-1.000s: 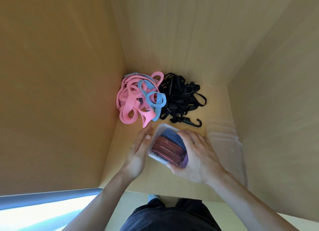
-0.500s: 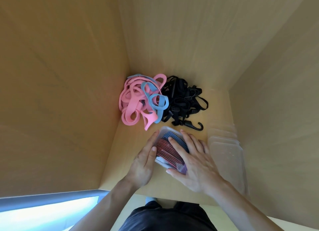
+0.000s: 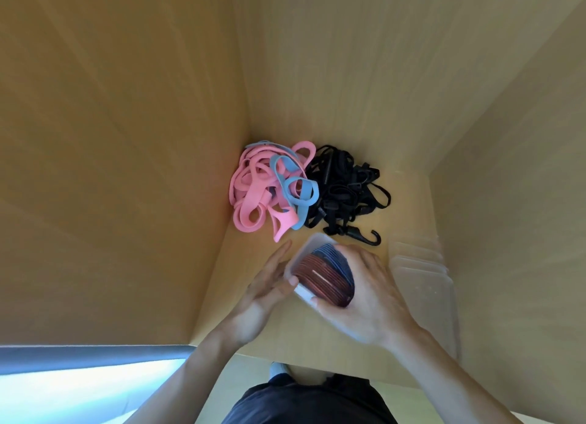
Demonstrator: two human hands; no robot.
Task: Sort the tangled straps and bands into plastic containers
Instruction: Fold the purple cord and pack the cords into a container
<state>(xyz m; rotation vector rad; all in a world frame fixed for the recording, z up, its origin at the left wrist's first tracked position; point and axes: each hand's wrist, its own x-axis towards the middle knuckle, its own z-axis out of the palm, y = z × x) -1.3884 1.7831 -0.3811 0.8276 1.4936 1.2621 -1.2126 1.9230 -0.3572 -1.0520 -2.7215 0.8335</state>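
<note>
A clear plastic container (image 3: 305, 251) packed with red and blue coiled bands (image 3: 326, 273) sits tilted between my hands. My right hand (image 3: 371, 300) wraps round its right side, thumb under the near corner and fingers over the far edge. My left hand (image 3: 264, 287) lies with straight fingers against the container's left wall. Behind it, a tangle of pink and light blue bands (image 3: 269, 189) fills the back left corner. A heap of black straps with a hook (image 3: 347, 190) lies to its right.
A stack of clear containers or lids (image 3: 421, 274) stands along the right wall. Wooden walls close in on the left, back and right. The shelf's front edge (image 3: 285, 358) runs just beyond my wrists.
My right hand has shifted from lying flat on top of the bands to holding the container's right side, so the coils show again. The container has tilted up slightly.
</note>
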